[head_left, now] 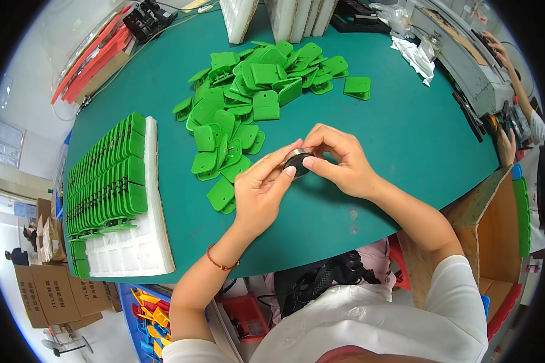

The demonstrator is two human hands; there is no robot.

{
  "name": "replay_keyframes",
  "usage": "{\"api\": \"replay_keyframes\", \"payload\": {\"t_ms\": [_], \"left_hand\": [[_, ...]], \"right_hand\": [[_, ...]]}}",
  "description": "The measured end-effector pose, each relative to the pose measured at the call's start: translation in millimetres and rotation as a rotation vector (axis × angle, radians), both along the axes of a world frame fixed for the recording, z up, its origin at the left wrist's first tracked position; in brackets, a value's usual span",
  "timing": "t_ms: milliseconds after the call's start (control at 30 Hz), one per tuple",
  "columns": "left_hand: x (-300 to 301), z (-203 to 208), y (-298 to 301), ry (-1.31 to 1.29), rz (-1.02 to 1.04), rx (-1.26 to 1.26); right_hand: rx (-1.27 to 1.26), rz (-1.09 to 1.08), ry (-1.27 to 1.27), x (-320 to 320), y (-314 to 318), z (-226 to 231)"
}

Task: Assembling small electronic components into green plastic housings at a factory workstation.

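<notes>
Both hands meet over the green table (405,133), holding a small dark roll of tape (295,162) between them. My left hand (261,190) grips the roll from below and the left with thumb and fingers. My right hand (340,158) pinches it from above and the right, fingertips on its edge. Just left of the hands lies a loose heap of green plastic clip pieces (248,97).
A white foam tray (144,242) at the left carries rows of standing green pieces (106,175). More white trays (296,18) stand at the table's far edge. Another person's hand (506,145) works at a machine (466,66) on the right. A blue bin of coloured parts (148,314) sits below the table.
</notes>
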State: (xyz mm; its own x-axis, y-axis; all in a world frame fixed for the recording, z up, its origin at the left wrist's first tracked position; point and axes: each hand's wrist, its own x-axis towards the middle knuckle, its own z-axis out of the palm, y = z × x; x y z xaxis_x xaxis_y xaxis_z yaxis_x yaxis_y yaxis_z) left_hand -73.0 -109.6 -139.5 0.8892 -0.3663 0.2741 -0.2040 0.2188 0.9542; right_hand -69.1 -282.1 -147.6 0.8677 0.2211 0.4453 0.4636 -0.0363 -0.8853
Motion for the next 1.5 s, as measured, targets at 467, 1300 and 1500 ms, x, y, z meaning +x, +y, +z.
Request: {"api": "replay_keyframes", "payload": {"t_ms": [467, 1300, 1500], "left_hand": [[-7, 0, -1, -0.106, 0.033, 0.011], [2, -2, 1, 0.155, 0.013, -0.053], [1, -4, 3, 0.179, 0.035, 0.014]], "right_hand": [[0.058, -0.038, -0.076, -6, 3, 1], [-0.194, -0.045, -0.096, -4, 6, 1], [-0.046, 0.045, 0.143, -3, 4, 0]]}}
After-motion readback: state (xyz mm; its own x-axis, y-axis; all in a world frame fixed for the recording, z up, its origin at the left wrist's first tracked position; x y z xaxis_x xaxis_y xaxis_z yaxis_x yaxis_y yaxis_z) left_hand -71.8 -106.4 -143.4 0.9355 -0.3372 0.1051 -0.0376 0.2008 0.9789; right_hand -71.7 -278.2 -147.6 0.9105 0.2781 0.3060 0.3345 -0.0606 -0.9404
